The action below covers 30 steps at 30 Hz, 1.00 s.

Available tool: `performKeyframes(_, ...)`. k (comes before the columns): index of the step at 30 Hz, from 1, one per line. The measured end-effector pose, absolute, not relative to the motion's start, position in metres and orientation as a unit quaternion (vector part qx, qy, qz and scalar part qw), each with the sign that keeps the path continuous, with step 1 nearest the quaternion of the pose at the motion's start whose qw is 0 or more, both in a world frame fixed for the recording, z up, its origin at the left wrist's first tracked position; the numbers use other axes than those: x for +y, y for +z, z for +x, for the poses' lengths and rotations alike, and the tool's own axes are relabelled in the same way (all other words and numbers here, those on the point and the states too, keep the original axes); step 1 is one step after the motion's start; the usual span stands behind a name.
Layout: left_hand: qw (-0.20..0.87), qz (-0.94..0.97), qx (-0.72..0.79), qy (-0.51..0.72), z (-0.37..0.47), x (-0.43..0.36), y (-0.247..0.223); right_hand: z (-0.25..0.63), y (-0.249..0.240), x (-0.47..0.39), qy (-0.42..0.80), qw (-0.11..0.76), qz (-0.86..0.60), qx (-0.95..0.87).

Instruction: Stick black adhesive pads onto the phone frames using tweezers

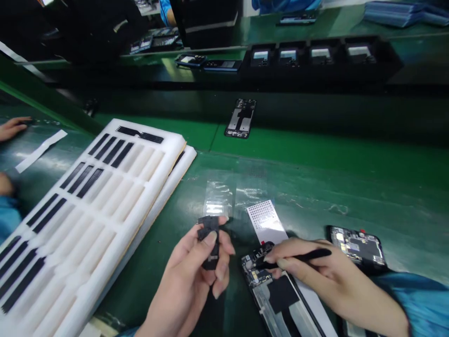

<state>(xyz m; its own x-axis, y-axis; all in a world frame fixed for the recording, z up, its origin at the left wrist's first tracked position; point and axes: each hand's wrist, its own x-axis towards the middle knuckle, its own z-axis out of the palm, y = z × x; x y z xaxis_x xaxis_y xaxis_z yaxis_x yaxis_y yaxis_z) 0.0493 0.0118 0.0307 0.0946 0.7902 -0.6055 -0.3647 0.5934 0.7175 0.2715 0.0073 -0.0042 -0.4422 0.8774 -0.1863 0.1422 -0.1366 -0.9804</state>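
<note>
My left hand (pixel 192 271) is closed on a small black part (pixel 211 241), with the thumb pressed on its face. To its right, my right hand (pixel 315 276) pinches a black pen-like tool (pixel 314 254), whose tip end is over the top of an opened phone (pixel 277 299). Circuit boards and a dark square patch show inside that phone. A white sheet with rows of dots (pixel 267 221) lies partly beneath the phone and my right hand. Clear film (pixel 217 199) rests on the green bench just beyond my left hand.
Stacked white foam trays (pixel 115 206) with black strips fill the left. Another opened phone (pixel 359 245) lies at the right, one more (pixel 241 118) farther back. Black trays (pixel 315 58) and phones stand on the back ledge. At the left edge is another person's hand (pixel 14 127).
</note>
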Motion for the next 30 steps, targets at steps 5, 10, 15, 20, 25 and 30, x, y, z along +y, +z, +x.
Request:
performKeyframes(5,0.495,0.454,0.645,0.366,0.035,-0.020,0.023,0.262,-0.011,0.009,0.651,0.289,-0.432,-0.553)
performKeyframes(10,0.204,0.779,0.548,0.227,0.020,-0.063,-0.009,0.259,-0.011,0.011,0.639,0.292,-0.443,-0.557)
performKeyframes(15,0.025,0.886,0.452,0.104,0.021,-0.074,-0.025,0.258,-0.006,0.013,0.606,0.278,-0.452,-0.592)
performKeyframes(20,-0.002,0.883,0.461,0.085,0.030,-0.072,-0.024,0.258,-0.007,0.012,0.573,0.267,-0.473,-0.614)
performKeyframes(25,-0.008,0.878,0.472,0.075,0.034,-0.073,-0.026,0.259,-0.008,0.011,0.553,0.271,-0.470,-0.633)
performKeyframes(30,-0.011,0.878,0.474,0.068,0.036,-0.072,-0.028,0.259,-0.008,0.012,0.552,0.277,-0.466,-0.633)
